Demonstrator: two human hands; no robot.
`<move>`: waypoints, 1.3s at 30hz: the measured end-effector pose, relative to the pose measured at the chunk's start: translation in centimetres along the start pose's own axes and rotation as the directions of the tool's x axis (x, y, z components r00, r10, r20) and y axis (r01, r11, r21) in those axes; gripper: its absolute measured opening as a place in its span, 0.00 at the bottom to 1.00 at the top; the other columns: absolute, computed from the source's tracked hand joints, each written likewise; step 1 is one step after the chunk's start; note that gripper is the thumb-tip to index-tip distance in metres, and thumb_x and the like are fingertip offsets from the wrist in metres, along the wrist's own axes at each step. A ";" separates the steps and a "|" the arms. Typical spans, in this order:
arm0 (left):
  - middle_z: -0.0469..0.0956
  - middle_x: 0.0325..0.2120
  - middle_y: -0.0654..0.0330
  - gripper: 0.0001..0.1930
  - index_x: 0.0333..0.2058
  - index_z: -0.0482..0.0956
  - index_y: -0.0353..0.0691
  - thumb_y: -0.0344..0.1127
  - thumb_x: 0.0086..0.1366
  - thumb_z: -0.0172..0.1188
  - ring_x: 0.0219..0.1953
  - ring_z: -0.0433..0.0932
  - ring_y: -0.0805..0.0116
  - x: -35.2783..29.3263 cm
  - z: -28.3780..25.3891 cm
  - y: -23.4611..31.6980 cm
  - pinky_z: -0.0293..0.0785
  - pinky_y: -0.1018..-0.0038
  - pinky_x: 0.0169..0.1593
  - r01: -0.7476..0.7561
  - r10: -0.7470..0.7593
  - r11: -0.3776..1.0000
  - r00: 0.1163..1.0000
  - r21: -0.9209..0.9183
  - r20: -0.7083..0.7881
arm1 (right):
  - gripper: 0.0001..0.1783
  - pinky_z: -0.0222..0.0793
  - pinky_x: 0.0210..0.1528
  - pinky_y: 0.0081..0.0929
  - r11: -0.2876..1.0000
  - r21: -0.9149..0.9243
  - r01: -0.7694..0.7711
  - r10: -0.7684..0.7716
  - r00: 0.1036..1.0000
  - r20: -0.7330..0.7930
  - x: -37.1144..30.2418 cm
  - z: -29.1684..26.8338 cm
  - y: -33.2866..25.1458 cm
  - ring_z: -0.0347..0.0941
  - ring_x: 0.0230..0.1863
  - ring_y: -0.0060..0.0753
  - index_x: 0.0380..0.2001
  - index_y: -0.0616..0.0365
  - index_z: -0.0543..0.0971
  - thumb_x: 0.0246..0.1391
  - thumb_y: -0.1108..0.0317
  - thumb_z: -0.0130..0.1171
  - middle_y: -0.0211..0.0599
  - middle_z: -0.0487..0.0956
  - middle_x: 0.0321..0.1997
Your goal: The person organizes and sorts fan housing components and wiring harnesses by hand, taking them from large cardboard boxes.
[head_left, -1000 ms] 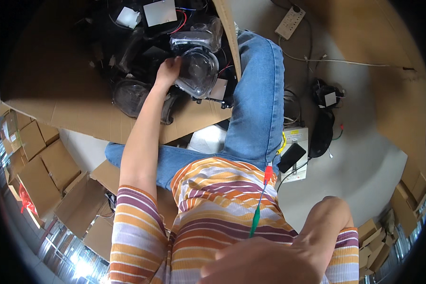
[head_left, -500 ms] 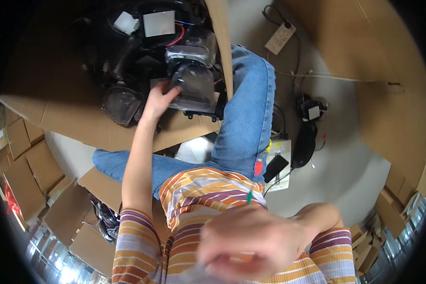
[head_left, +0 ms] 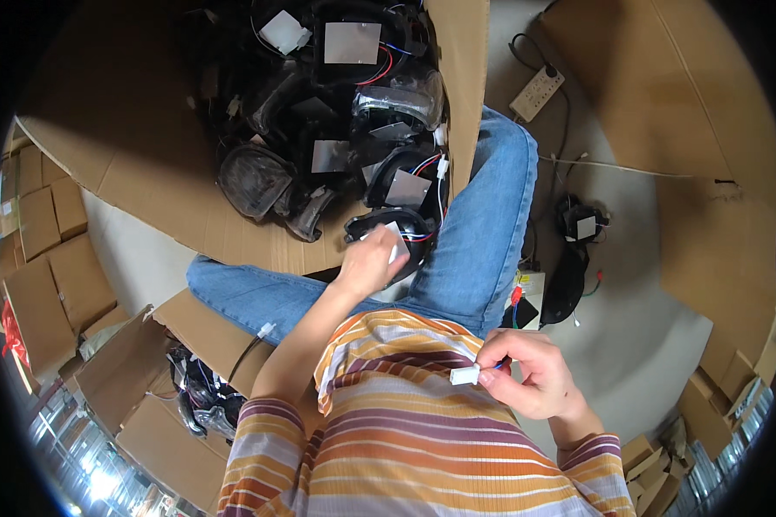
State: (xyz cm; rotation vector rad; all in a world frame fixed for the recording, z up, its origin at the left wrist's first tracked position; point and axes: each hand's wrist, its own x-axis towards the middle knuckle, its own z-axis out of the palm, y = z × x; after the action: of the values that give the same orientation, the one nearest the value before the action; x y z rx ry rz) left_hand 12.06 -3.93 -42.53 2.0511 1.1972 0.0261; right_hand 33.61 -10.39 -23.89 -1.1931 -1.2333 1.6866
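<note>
The left hand (head_left: 371,261) is gripping ahead and left of the right hand (head_left: 533,376), which is pinching.

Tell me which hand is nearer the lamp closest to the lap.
Left. The left hand is on the left side of the lamp; the right hand is apart, to the right in front of the shirt, holding a white connector.

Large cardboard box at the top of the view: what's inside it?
Inside the large cardboard box lie dark housings bearing silver plates, translucent-fronted units and thin wires. Whatever lies beneath the pile is covered, and the top left is too dark to tell.
</note>
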 end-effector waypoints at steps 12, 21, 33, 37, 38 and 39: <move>0.70 0.25 0.58 0.10 0.21 0.74 0.40 0.39 0.43 0.59 0.36 0.68 0.61 4.2 2.2 1.0 0.59 0.65 0.46 -0.162 0.156 0.954 0.987 0.252 0.047 | 0.03 0.54 0.17 0.16 0.995 -0.066 -0.068 0.068 0.998 -0.003 0.0 0.8 0.7 0.62 0.16 0.18 0.24 0.60 0.71 0.41 0.76 0.54 0.29 0.71 0.20; 0.72 0.20 0.55 0.15 0.28 0.70 0.36 0.41 0.50 0.60 0.24 0.70 0.62 -2.4 -5.4 4.0 0.66 0.70 0.34 0.112 -0.082 0.901 0.993 -0.419 0.089 | 0.03 0.56 0.18 0.16 0.986 -0.121 -0.110 0.118 0.991 0.059 2.4 1.3 1.7 0.63 0.16 0.19 0.25 0.60 0.72 0.43 0.75 0.54 0.30 0.72 0.20; 0.71 0.21 0.58 0.03 0.25 0.69 0.36 0.28 0.54 0.53 0.25 0.71 0.63 -6.5 -6.9 2.9 0.65 0.72 0.34 -0.075 -0.050 0.886 0.966 -0.457 -0.255 | 0.04 0.59 0.20 0.16 0.980 -0.163 -0.118 0.135 0.986 0.096 3.4 2.4 1.7 0.65 0.18 0.20 0.25 0.60 0.72 0.42 0.74 0.54 0.29 0.71 0.20; 0.71 0.21 0.54 0.07 0.35 0.67 0.35 0.30 0.58 0.50 0.23 0.73 0.58 -6.9 -9.0 4.9 0.67 0.72 0.27 0.175 -0.259 0.736 0.965 -0.654 -0.033 | 0.04 0.59 0.20 0.16 0.973 -0.188 -0.131 0.153 0.982 0.110 3.7 2.8 1.3 0.65 0.18 0.20 0.25 0.60 0.72 0.42 0.74 0.54 0.30 0.71 0.20; 0.71 0.21 0.53 0.08 0.36 0.68 0.35 0.31 0.58 0.50 0.23 0.73 0.57 -6.7 -9.6 5.4 0.68 0.71 0.28 0.158 -0.230 0.760 0.973 -0.631 -0.033 | 0.04 0.59 0.20 0.16 0.973 -0.191 -0.130 0.154 0.981 0.116 3.8 2.9 1.2 0.65 0.18 0.20 0.25 0.60 0.72 0.42 0.74 0.54 0.30 0.71 0.20; 0.71 0.21 0.52 0.09 0.36 0.70 0.34 0.30 0.58 0.50 0.23 0.72 0.56 -6.7 -8.2 4.5 0.68 0.71 0.27 -0.099 -0.046 0.776 0.976 -0.623 -0.212 | 0.03 0.59 0.20 0.16 0.974 -0.187 -0.128 0.151 0.982 0.111 3.9 3.0 1.1 0.65 0.18 0.20 0.25 0.60 0.72 0.42 0.74 0.54 0.30 0.71 0.20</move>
State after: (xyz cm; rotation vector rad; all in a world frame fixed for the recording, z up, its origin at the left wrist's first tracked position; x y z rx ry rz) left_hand 8.63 -5.44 -31.71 1.4807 1.0889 0.6059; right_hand 29.51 -8.04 -25.64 -1.3256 -1.4321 1.8062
